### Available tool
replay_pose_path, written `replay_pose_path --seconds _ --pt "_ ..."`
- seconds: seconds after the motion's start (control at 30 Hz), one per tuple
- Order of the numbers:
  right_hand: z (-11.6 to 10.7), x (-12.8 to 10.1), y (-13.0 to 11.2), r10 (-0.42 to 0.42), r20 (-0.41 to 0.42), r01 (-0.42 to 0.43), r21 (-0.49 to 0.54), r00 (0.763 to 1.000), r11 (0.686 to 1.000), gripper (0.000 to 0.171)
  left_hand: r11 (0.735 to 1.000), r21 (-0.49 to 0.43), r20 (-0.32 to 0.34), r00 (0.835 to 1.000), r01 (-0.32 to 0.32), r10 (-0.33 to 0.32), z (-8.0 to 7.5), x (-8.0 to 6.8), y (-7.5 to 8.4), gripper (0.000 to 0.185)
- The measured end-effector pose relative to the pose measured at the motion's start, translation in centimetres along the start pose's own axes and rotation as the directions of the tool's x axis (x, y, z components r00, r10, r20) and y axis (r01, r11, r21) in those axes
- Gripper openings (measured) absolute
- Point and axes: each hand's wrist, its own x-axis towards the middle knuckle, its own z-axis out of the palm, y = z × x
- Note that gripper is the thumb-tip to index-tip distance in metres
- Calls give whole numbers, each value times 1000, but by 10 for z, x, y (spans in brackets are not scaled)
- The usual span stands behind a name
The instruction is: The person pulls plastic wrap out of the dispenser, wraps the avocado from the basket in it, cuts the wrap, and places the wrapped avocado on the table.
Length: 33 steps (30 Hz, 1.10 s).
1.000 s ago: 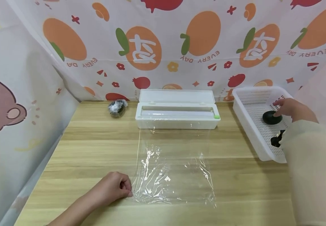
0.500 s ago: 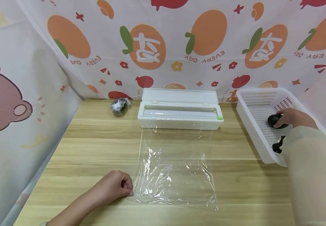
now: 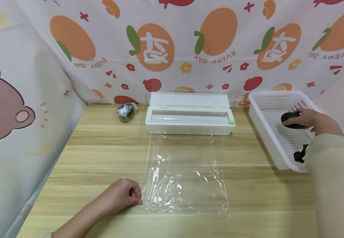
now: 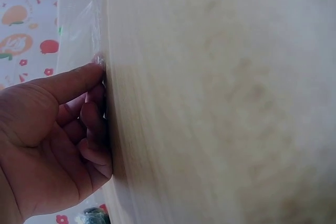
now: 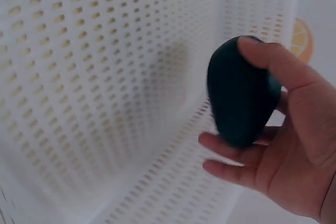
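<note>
My right hand point(image 3: 313, 120) grips a dark green avocado point(image 3: 292, 120) inside the white perforated basket point(image 3: 262, 132). In the right wrist view the thumb lies across the avocado point(image 5: 241, 95), with fingers curled behind and beneath it. On the table's near side, my left hand point(image 3: 119, 196) pinches the near left corner of a sheet of clear cling film point(image 3: 184, 188). That film lies wrinkled on the wood and runs back to a white dispenser box point(image 3: 190, 129). Close up, the left hand point(image 4: 58, 135) has its thumb and index fingertips together at the film's edge.
The dispenser's lid point(image 3: 190, 100) stands raised at the back, and a green slider point(image 3: 232, 122) sits at its right end. A film-wrapped dark object point(image 3: 126, 111) lies back left. A black object point(image 3: 300, 154), partly hidden by the sleeve, lies in the basket.
My right hand has closed around the avocado and lifted it slightly off the basket floor. The left hand stays at the film's corner. The head view has shifted a little.
</note>
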Motion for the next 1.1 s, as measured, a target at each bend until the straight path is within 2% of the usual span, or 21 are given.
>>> replay_pose_path --seconds 0.13,0.27,0.37,0.5,0.63,0.83,0.97,1.1 --pt "-13 -12 -17 -71 -150 71 -7 986 997 93 1000 6 -9 1000 -1 1 0 0 1 19" --pt "-21 -27 -46 -152 -331 141 -60 931 988 95 1000 9 -15 1000 -1 1 -2 1 1 19" --pt "-20 -40 -69 -174 -396 176 -32 902 984 98 1000 9 -14 1000 -1 2 -3 0 1 19" --pt "-7 -59 -96 -236 -445 278 31 864 960 86 1000 10 -8 1000 -8 9 -4 0 2 18" --pt "15 -79 -123 -332 -466 414 83 820 907 75 1000 20 -12 1000 -12 12 -6 -1 2 19" --pt "61 -103 -162 -431 -451 545 158 782 823 71 1000 16 -10 1000 -10 10 -7 -1 3 18" --pt "104 -108 -183 -484 -419 606 235 768 760 74 1000 15 -9 1000 -18 18 -7 1 3 18" --pt "147 -110 -201 -478 -400 603 288 782 744 80 1000 15 -8 1000 -12 12 -7 1 4 19"
